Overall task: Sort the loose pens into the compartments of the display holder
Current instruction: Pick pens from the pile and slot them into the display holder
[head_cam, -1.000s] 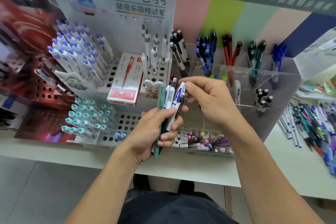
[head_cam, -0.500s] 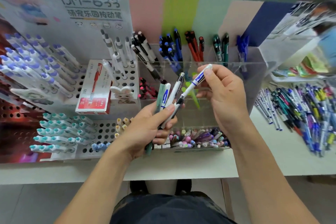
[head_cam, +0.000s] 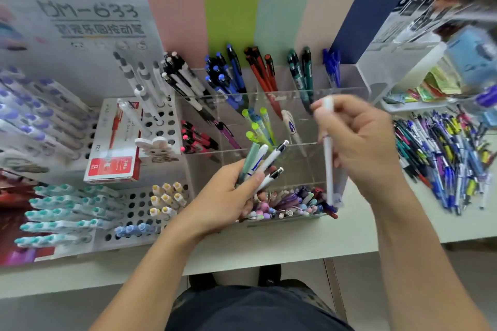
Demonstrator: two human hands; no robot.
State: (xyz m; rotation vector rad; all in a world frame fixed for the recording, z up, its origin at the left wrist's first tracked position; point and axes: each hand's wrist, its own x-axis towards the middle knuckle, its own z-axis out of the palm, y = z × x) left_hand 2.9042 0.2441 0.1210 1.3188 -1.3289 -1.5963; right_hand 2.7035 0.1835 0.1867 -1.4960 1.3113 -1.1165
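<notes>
Clear display holder [head_cam: 271, 94] sits at 12 o'clock w/ loose pens [head_cam: 443, 158] heaped at 3, left hand [head_cam: 226, 199] w/ fingers curled round a bunch of pens [head_cam: 262, 162] fanning to 1, right hand [head_cam: 357, 140] pinching an upright white pen [head_cam: 328, 169] over holder's right side, tip at 6, "DM-633" sign [head_cam: 88, 12] at 10.

A single head-worn wide-angle camera looks forward and steeply down from above the person's own forearms, which run in from the lower edge toward mid-frame. It faces the back wall of a shop display, close to the clear display holder [head_cam: 271, 126] at centre. The table [head_cam: 295, 239] crosses the frame from left to right below the middle, bowed by the lens. The edges are blurred, most at upper right. No second view shares the scene
</notes>
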